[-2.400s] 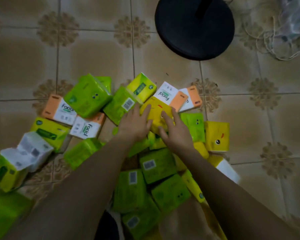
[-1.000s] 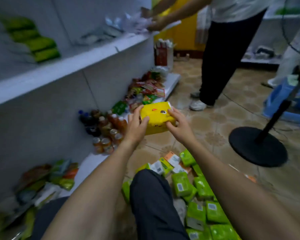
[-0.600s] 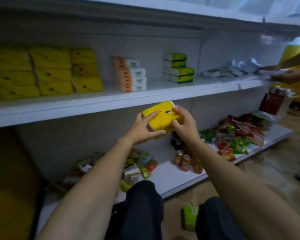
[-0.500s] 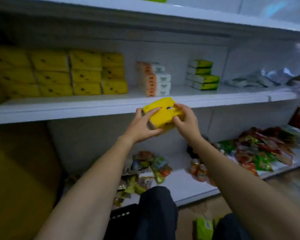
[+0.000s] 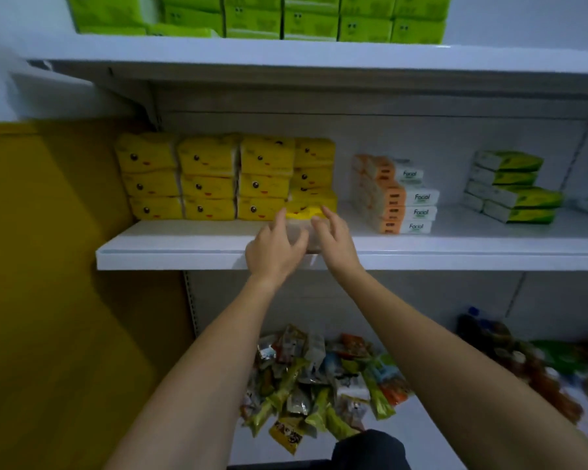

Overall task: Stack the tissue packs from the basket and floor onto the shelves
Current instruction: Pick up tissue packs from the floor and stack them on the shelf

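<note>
both hands are up at the middle shelf [image 5: 184,245], and the pack [image 5: 302,212] sits between them, a yellow one, low on the board right in front of the rightmost column of the yellow stack [image 5: 207,178]. only its top edge reads clearly; the lower part is smeared by blur. this looks like a light, squashy thing in slick plastic wrap, so it should dent under a hard squeeze and slide easily on the painted board. the short ends are the best place to hold it, with flat fingers, palms square. the left hand [image 5: 274,247] comes in from the left end, wrist over the shelf lip, fingers bent and thumb swung in under the pack, but i can't tell if it truly grips. the right hand [image 5: 335,237] flanks the other end, fingers fairly straight and fanned, lying along the side rather than clamped. both forearms reach up and forward, nearly parallel. orange packs [image 5: 394,198] stand just to the right, so a straight nudge back should seat the pack without bumping them.
</note>
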Demonstrator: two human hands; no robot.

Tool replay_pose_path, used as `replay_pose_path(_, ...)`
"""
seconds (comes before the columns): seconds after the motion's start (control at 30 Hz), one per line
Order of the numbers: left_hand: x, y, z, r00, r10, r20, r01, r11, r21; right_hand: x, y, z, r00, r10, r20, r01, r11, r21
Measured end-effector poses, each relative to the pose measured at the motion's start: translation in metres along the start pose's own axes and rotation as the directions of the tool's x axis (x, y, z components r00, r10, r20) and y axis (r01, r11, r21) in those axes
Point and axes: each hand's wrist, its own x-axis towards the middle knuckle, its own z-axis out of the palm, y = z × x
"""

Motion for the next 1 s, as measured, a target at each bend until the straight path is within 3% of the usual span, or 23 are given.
replay_pose_path(0.13,0.02,-0.008,0.004,0.992,0.076,-0.104,-0.093,0.98,-0.178,0.015,0.014,-0.015,1.0,0.009,0.0,-0.009,0.993,-0.115)
replay_pose_path(0.23,0.036,-0.01,0.01,0.986,0.07,-0.152,-0.09,0.988,-0.127,0.023,0.03,-0.024,0.988,-0.037,-0.152,-0.007,0.961,-0.275)
replay_pose_path(0.33,0.054,-0.01,0.018,1.0,-0.008,0.014,0.009,0.998,-0.063,0.024,0.038,-0.025,0.94,-0.228,-0.255,0.117,0.915,-0.385)
replay_pose_path(0.43,0.064,-0.01,0.024,0.977,-0.015,0.211,0.043,0.991,-0.13,0.019,0.035,-0.021,0.946,-0.29,-0.146,0.21,0.889,-0.406)
replay_pose_path(0.5,0.064,-0.009,0.025,0.973,-0.036,0.229,0.085,0.974,-0.21,0.019,0.035,-0.019,0.959,-0.263,-0.102,0.192,0.873,-0.448)
replay_pose_path(0.67,0.057,-0.007,0.023,0.988,0.02,0.154,0.031,0.947,-0.319,0.026,0.034,-0.026,0.988,-0.142,-0.053,0.109,0.908,-0.404)
replay_pose_path(0.87,0.058,0.005,0.022,0.993,0.118,0.009,-0.107,0.924,-0.368,0.033,0.029,-0.032,0.951,-0.286,-0.114,0.233,0.91,-0.343)
replay_pose_path(1.0,0.08,0.019,0.025,0.989,0.144,-0.033,-0.146,0.917,-0.371,0.059,0.018,-0.038,0.959,-0.233,-0.163,0.174,0.935,-0.309)
